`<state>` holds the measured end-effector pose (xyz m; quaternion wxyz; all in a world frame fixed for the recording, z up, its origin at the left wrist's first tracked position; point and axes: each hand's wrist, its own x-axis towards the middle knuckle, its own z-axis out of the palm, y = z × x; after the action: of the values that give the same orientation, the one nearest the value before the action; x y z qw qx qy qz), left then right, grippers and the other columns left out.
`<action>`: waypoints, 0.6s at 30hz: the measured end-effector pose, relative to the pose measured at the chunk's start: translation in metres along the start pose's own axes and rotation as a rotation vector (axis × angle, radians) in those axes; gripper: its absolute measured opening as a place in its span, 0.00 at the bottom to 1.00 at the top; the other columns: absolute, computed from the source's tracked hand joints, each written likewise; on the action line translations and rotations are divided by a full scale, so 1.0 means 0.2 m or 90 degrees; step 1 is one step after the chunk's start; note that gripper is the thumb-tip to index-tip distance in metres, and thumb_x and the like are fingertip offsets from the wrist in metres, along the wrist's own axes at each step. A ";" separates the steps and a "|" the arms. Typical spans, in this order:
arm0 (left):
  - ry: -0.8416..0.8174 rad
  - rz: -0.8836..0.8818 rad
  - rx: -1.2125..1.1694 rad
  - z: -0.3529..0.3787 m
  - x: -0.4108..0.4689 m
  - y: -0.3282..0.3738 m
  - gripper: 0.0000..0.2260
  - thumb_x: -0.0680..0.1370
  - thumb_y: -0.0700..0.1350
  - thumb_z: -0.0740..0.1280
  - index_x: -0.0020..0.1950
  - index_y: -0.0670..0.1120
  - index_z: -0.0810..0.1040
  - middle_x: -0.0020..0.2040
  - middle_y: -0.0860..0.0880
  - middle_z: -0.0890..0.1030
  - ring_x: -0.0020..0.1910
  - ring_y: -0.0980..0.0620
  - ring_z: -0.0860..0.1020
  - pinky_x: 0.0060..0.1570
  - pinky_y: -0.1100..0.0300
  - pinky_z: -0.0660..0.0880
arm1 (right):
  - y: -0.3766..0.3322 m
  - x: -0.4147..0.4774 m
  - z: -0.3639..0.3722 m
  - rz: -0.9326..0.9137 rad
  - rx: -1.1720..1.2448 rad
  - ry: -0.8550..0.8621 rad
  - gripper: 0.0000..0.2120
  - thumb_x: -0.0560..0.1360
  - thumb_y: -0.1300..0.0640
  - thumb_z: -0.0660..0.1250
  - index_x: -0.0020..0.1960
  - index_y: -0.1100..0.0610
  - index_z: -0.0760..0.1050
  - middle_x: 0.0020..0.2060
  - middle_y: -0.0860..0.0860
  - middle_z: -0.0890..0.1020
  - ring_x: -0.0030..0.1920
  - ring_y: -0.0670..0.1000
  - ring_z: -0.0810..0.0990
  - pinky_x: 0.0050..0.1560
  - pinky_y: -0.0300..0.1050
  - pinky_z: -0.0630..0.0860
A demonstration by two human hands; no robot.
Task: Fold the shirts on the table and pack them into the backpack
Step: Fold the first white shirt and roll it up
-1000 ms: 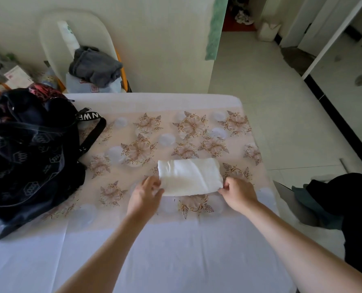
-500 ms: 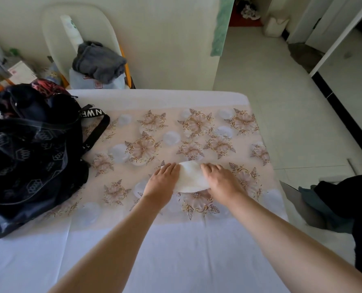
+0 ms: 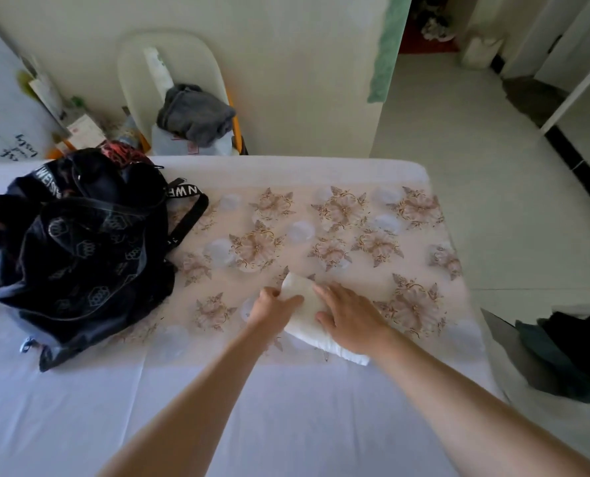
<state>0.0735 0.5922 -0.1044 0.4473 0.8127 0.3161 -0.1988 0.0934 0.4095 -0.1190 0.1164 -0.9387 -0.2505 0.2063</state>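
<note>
The folded white shirt point(image 3: 304, 325) lay on the floral cloth point(image 3: 342, 215) covering the middle of the tabletop point(image 3: 286, 407), towards its near right part, as a narrow bundle angled from far left to near right. The left hand point(image 3: 273, 309) gripped the shirt's left edge, its fingers curled and the thumb laid over the fabric. The right hand point(image 3: 350, 318) rested flat on top of the shirt, fingers straight and slightly apart, pressing it down. The black backpack point(image 3: 80, 256) sat at the left of the tabletop, well apart from the shirt, its top gaping and a strap trailing towards the middle. Beyond the far edge, a grey garment point(image 3: 197, 113) lay heaped on a pale chair point(image 3: 169, 53).
</note>
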 end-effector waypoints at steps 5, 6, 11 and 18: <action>-0.115 -0.068 0.077 -0.02 0.04 0.08 0.33 0.68 0.60 0.76 0.67 0.45 0.73 0.52 0.48 0.79 0.49 0.49 0.78 0.46 0.56 0.77 | 0.00 -0.12 0.10 -0.049 -0.018 0.103 0.29 0.77 0.40 0.47 0.76 0.48 0.55 0.70 0.52 0.69 0.66 0.57 0.72 0.61 0.54 0.73; -0.137 -0.047 0.095 -0.02 0.04 0.09 0.28 0.70 0.57 0.75 0.65 0.45 0.74 0.50 0.48 0.79 0.46 0.51 0.78 0.43 0.59 0.75 | 0.00 -0.13 0.11 -0.065 -0.012 0.108 0.29 0.78 0.40 0.50 0.76 0.48 0.54 0.70 0.52 0.69 0.65 0.57 0.73 0.61 0.54 0.73; -0.191 0.062 0.059 -0.09 -0.05 0.08 0.18 0.75 0.47 0.73 0.62 0.48 0.75 0.51 0.50 0.80 0.50 0.51 0.78 0.48 0.55 0.77 | -0.01 -0.13 -0.01 -0.064 0.123 0.069 0.42 0.74 0.44 0.68 0.80 0.51 0.50 0.76 0.48 0.63 0.74 0.51 0.64 0.73 0.50 0.64; -0.157 0.282 0.101 -0.39 -0.23 0.06 0.11 0.75 0.39 0.72 0.52 0.52 0.74 0.42 0.54 0.76 0.43 0.53 0.74 0.33 0.71 0.68 | -0.25 -0.01 -0.26 0.004 0.231 -0.117 0.49 0.64 0.41 0.76 0.78 0.39 0.52 0.66 0.45 0.75 0.60 0.50 0.76 0.58 0.45 0.74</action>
<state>0.0522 0.6382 -0.0290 0.4501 0.8641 0.0569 -0.2181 0.0939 0.4457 -0.0561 0.2600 -0.8801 -0.2161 0.3335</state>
